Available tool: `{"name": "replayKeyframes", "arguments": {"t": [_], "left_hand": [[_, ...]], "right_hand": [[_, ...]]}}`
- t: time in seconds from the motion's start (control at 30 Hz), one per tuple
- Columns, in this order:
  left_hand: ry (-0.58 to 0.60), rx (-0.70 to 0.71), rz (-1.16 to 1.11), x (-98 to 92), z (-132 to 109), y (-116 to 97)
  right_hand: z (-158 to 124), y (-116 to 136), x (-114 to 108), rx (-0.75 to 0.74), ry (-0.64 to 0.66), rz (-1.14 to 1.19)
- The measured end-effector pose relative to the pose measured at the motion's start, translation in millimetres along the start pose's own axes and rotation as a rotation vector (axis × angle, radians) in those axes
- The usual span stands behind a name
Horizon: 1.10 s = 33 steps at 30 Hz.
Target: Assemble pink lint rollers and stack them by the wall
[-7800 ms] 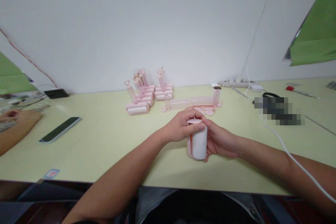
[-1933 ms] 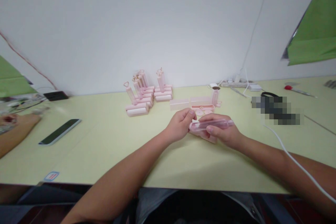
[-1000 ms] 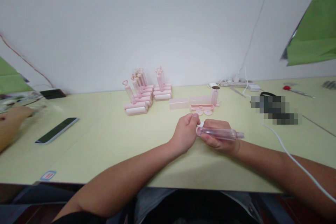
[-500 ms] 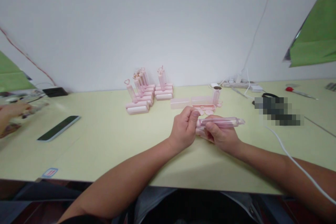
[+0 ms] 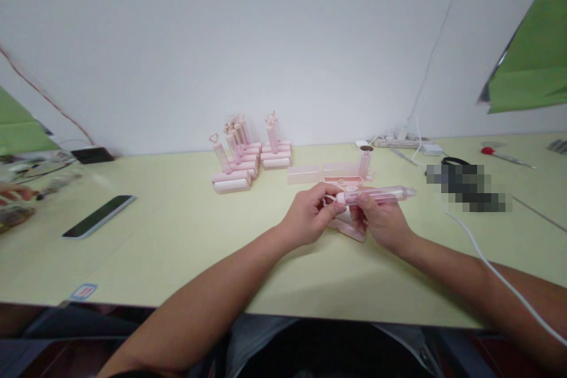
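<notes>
Pale yellow tabletop [image 5: 177,271] meets a plain white wall [image 5: 283,41]. Well left of the left hand [image 5: 312,212], a dark-faced phone [image 5: 100,217] lies flat; beyond that hand stand pink cylinders [image 5: 221,158] with heart-shaped loops. Thumb and fingers of the left hand pinch the pale end of a smooth, clear pink tube [image 5: 390,193]. Nearly level, the tube spans to the right hand [image 5: 383,221], which grips it, thumb on top. Pink-and-white casing [image 5: 348,229] shows beneath, between the hands. Further right, white cable [image 5: 500,274] curves.
</notes>
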<state>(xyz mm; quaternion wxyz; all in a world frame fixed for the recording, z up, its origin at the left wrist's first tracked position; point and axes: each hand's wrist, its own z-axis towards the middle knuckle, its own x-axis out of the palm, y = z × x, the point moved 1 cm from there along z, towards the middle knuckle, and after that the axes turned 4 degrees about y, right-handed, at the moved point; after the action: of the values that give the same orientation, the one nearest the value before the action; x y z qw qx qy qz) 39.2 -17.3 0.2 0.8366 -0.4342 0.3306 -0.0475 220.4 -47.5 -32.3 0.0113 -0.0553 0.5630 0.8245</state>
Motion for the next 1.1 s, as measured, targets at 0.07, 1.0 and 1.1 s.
{"name": "replayKeyframes", "arguments": {"t": [0.07,1.0,1.1], "left_hand": [[-0.033,0.055,0.117,-0.2,-1,0],[-0.062,-0.020,0.046,-19.0,9,22],[-0.051,-0.010,-0.110,-18.2,9,21]], "right_hand": [[0,0,0,0.008,0.009,0.016],[18,-13,-11,-0.001,0.445,-0.676],[21,-9,-11,0.164,0.341,-0.468]]}}
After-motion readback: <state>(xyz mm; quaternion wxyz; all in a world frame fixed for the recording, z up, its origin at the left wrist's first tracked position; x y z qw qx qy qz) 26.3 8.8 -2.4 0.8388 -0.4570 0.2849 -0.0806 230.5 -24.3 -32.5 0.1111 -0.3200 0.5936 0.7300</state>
